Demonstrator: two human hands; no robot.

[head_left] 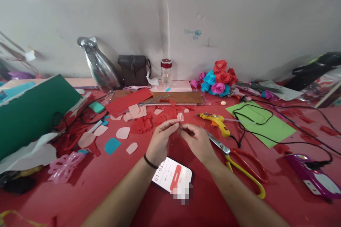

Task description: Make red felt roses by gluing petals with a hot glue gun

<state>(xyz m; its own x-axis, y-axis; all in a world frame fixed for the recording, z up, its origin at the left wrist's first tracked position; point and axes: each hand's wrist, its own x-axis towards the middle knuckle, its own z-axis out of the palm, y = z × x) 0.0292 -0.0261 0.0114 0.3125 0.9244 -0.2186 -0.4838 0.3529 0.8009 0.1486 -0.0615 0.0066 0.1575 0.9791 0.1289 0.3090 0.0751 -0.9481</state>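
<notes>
My left hand (161, 138) and my right hand (196, 142) meet above the middle of the red table. Between their pinched fingertips is a small pale pink paper petal (180, 117), its top edge showing above the fingers. Both hands seem closed on it; the lower part is hidden by my fingers. Just right of my right hand lie large scissors (226, 152) with red and yellow handles. A yellow hot glue gun (216, 122) rests behind them. Loose pink petals (123, 133), a blue petal (112, 146) and red paper pieces (141, 124) lie to the left.
A phone (170, 175) lies below my wrists. Paper flowers (220, 79), a lidded glass jar (166, 71), a dark bag (134, 70) and a metal jug (102, 67) stand at the back. Black cords cross a green sheet (277, 129) near a purple power strip (311, 177).
</notes>
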